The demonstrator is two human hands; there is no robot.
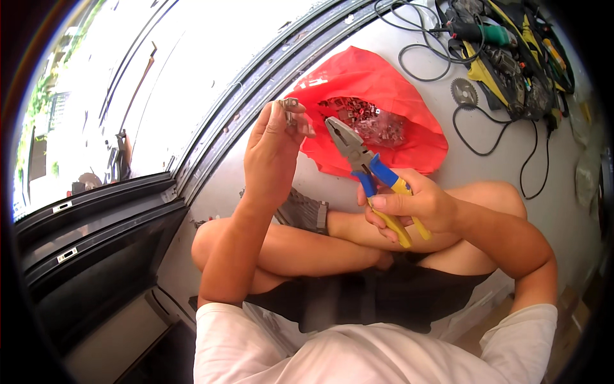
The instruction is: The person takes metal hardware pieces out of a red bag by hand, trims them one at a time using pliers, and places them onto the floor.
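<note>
My right hand (416, 201) is wrapped round the blue and yellow handles of a pair of combination pliers (352, 146). Their grey jaws point up and to the left, with a slight gap between the tips and nothing gripped. Raised to the left of them, my left hand (275, 137) pinches a small metal bracket (290, 104) between thumb and fingers. Part of that piece is hidden by the fingers. Just beyond both hands lies an open red plastic bag (358, 70), holding many small metal pieces (361, 118) and some clear plastic.
Dark sliding-door tracks (236, 89) run along the left, with a black door frame (96, 224) nearer me. At the far right are a tool bag (524, 77), a green and black power tool (492, 35), a circular saw blade (464, 91) and looping black cables (470, 144). My crossed legs are below.
</note>
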